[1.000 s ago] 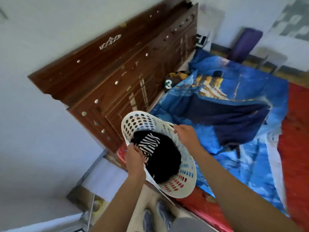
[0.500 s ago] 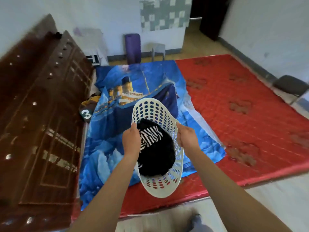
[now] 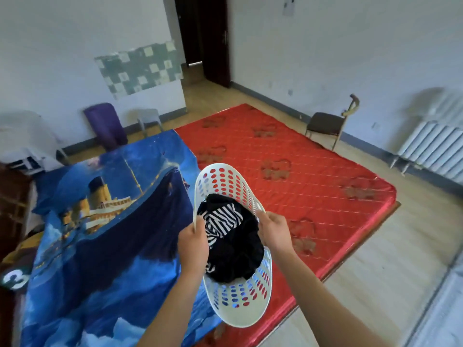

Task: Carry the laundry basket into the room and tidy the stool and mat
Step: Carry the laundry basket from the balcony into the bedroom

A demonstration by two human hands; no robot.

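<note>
I hold a white perforated laundry basket (image 3: 240, 304) in front of me, above the near edge of the bed. My left hand (image 3: 193, 242) grips its left rim and my right hand (image 3: 274, 230) grips its right rim. Inside lie black clothes and a black-and-white striped garment (image 3: 223, 219). A grey stool (image 3: 147, 118) stands by the far wall. Beside it, a purple rolled mat (image 3: 105, 126) leans upright against that wall.
A red quilted mattress (image 3: 300, 171) fills the middle, with a blue ship-print blanket (image 3: 100, 234) over its left half. A brown chair (image 3: 328, 123) and a white radiator (image 3: 433, 149) stand at the right. A dark doorway (image 3: 203, 38) opens at the back. Wooden floor lies at the right.
My view has swung right, from the wooden headboard to the open room. The basket stays in both hands and now hangs over the blanket's edge and the red mattress.
</note>
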